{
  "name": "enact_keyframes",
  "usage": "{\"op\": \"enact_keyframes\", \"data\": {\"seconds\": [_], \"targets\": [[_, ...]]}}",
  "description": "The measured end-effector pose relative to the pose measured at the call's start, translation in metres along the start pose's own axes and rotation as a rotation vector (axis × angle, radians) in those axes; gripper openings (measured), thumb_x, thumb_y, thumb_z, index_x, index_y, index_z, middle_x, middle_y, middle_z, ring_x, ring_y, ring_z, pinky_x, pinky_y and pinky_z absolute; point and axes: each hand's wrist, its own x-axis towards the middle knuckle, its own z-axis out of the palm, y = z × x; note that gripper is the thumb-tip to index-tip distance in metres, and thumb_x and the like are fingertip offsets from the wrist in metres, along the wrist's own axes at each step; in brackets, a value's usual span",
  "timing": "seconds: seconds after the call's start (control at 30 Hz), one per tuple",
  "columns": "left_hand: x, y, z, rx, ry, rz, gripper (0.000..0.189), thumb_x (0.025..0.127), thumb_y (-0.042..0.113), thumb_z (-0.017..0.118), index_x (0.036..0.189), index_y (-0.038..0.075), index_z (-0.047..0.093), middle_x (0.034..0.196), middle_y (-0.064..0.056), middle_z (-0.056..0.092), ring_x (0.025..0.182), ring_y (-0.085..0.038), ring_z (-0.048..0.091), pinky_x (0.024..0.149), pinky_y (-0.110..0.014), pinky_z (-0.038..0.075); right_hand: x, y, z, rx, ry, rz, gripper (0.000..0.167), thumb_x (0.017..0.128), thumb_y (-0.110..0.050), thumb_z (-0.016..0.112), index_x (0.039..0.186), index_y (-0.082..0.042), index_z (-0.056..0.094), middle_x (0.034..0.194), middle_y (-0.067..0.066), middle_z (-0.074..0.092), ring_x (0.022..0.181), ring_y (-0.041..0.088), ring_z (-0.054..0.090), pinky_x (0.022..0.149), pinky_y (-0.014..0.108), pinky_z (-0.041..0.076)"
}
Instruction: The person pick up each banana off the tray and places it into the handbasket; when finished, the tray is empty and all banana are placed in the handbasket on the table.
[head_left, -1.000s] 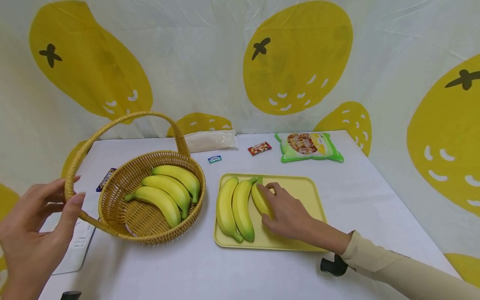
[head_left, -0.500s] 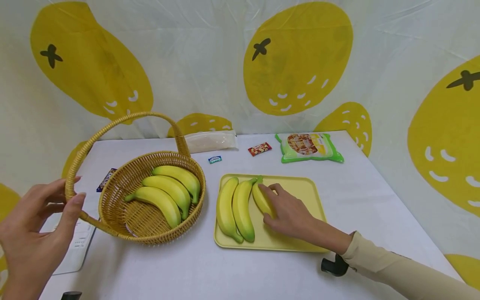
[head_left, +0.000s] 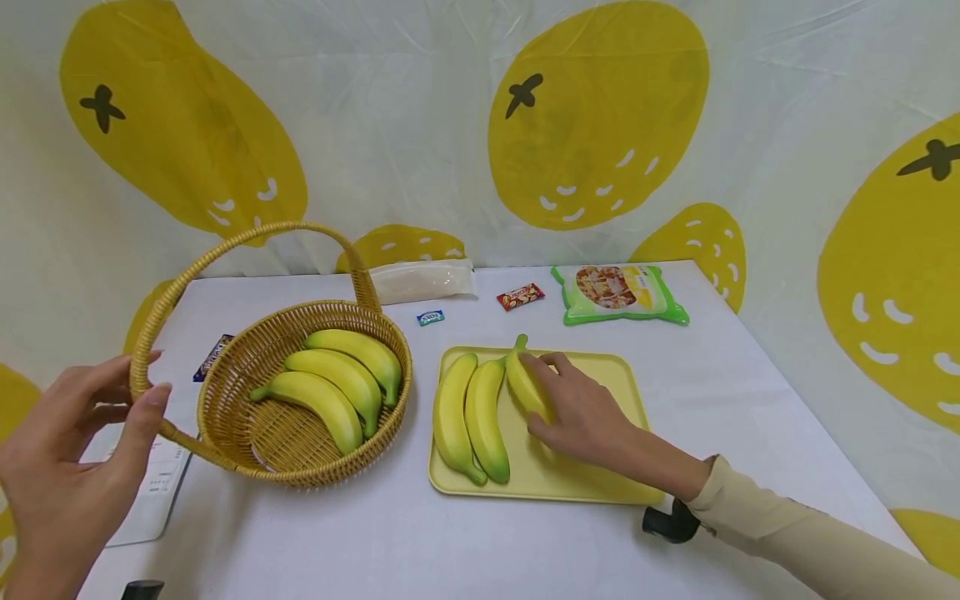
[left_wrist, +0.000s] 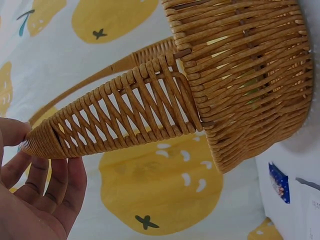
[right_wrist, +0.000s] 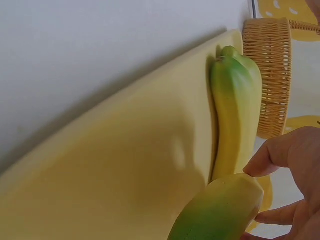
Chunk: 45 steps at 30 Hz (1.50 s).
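My left hand (head_left: 82,458) pinches the handle (left_wrist: 105,117) of a round wicker basket (head_left: 300,479) between thumb and fingers. Three bananas (head_left: 318,404) lie side by side in the basket. Over the yellow tray (head_left: 600,487), my right hand (head_left: 581,408) grips a banana (head_left: 527,383) between thumb and fingers. In the right wrist view that banana (right_wrist: 220,205) is tilted, its green end toward the camera. Two more bananas (head_left: 487,421) rest on the tray's left side, next to each other.
Behind the tray lie a green snack bag (head_left: 618,293), a red wrapped bar (head_left: 520,297), a small blue-green packet (head_left: 431,317) and a pale plastic pack (head_left: 427,282). A dark blue wrapper (head_left: 212,358) and a white printed sheet or device (head_left: 153,492) lie left of the basket.
The banana in my right hand has risen slightly and shifted, its stem now standing past the tray's far rim. My left hand has stayed on the basket handle.
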Motion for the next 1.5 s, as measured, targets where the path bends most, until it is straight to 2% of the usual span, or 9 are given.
{"op": "enact_keyframes", "data": {"seconds": [0.17, 0.33, 0.47, 0.8, 0.93, 1.03, 1.2, 1.33, 1.5], "targets": [[0.001, -0.002, -0.002, -0.006, -0.017, -0.008, 0.035, 0.095, -0.01, 0.071, 0.13, -0.013, 0.067, 0.125, -0.013, 0.069, 0.095, -0.003, 0.059, 0.091, -0.007, 0.047, 0.005, -0.004, -0.006, 0.012, 0.012, -0.016, 0.078, 0.086, -0.022, 0.074, 0.159, -0.01, 0.047, 0.137, 0.017, 0.056, 0.09, 0.022, 0.06, 0.055, 0.03, 0.049], [0.0, 0.0, -0.001, 0.001, -0.009, -0.009, 0.037, 0.095, -0.01, 0.071, 0.132, -0.008, 0.069, 0.123, -0.022, 0.067, 0.095, -0.003, 0.059, 0.091, -0.007, 0.047, 0.008, -0.011, -0.011, 0.031, 0.011, -0.025, 0.079, 0.086, -0.022, 0.074, 0.16, -0.011, 0.047, 0.138, 0.016, 0.055, 0.088, 0.02, 0.058, 0.056, 0.029, 0.048], [0.0, 0.001, 0.0, 0.003, 0.003, -0.008, 0.037, 0.095, -0.01, 0.071, 0.132, -0.006, 0.07, 0.123, -0.021, 0.068, 0.095, -0.004, 0.058, 0.091, -0.007, 0.047, 0.012, -0.018, -0.015, 0.041, 0.005, -0.036, 0.08, 0.086, -0.022, 0.074, 0.16, -0.011, 0.046, 0.139, 0.015, 0.054, 0.09, 0.02, 0.057, 0.059, 0.029, 0.049], [0.001, -0.003, -0.002, -0.026, -0.007, -0.001, 0.036, 0.094, -0.011, 0.072, 0.129, -0.012, 0.068, 0.125, -0.013, 0.069, 0.094, -0.006, 0.059, 0.091, -0.008, 0.048, 0.023, -0.038, -0.021, 0.054, -0.001, -0.079, 0.079, 0.087, -0.023, 0.071, 0.161, -0.015, 0.045, 0.141, 0.012, 0.054, 0.091, 0.019, 0.058, 0.06, 0.03, 0.05], [0.001, -0.003, -0.003, -0.027, -0.009, 0.002, 0.035, 0.094, -0.01, 0.072, 0.129, -0.012, 0.068, 0.124, -0.015, 0.069, 0.094, -0.005, 0.059, 0.091, -0.008, 0.048, 0.028, -0.047, -0.023, 0.063, -0.001, -0.111, 0.079, 0.086, -0.021, 0.071, 0.161, -0.016, 0.046, 0.141, 0.011, 0.053, 0.09, 0.018, 0.057, 0.061, 0.03, 0.05], [0.0, -0.003, -0.003, -0.019, -0.013, -0.009, 0.037, 0.094, -0.01, 0.072, 0.131, -0.009, 0.069, 0.124, -0.02, 0.068, 0.094, -0.005, 0.059, 0.091, -0.008, 0.048, 0.033, -0.054, -0.024, 0.062, 0.006, -0.149, 0.079, 0.086, -0.02, 0.07, 0.161, -0.016, 0.046, 0.14, 0.01, 0.054, 0.09, 0.017, 0.057, 0.063, 0.03, 0.05], [-0.001, -0.003, -0.002, -0.009, -0.008, -0.014, 0.039, 0.094, -0.011, 0.072, 0.132, -0.006, 0.07, 0.122, -0.019, 0.068, 0.093, -0.006, 0.058, 0.091, -0.008, 0.048, 0.041, -0.069, -0.027, 0.052, -0.003, -0.213, 0.078, 0.086, -0.017, 0.068, 0.161, -0.016, 0.045, 0.14, 0.009, 0.053, 0.094, 0.016, 0.056, 0.064, 0.029, 0.051], [-0.001, -0.001, -0.001, -0.008, -0.002, -0.015, 0.039, 0.094, -0.011, 0.072, 0.132, -0.006, 0.07, 0.121, -0.011, 0.069, 0.092, -0.006, 0.057, 0.091, -0.007, 0.048, 0.049, -0.084, -0.031, 0.045, -0.02, -0.247, 0.079, 0.087, -0.016, 0.067, 0.162, -0.017, 0.043, 0.142, 0.008, 0.052, 0.095, 0.015, 0.055, 0.058, 0.028, 0.05], [0.0, 0.001, 0.0, -0.008, 0.008, -0.011, 0.038, 0.094, -0.011, 0.072, 0.132, -0.005, 0.07, 0.119, -0.007, 0.069, 0.091, -0.006, 0.057, 0.091, -0.007, 0.048, 0.061, -0.103, -0.035, 0.028, -0.048, -0.295, 0.078, 0.089, -0.019, 0.064, 0.163, -0.017, 0.041, 0.145, 0.007, 0.051, 0.097, 0.015, 0.055, 0.051, 0.03, 0.048]]}}
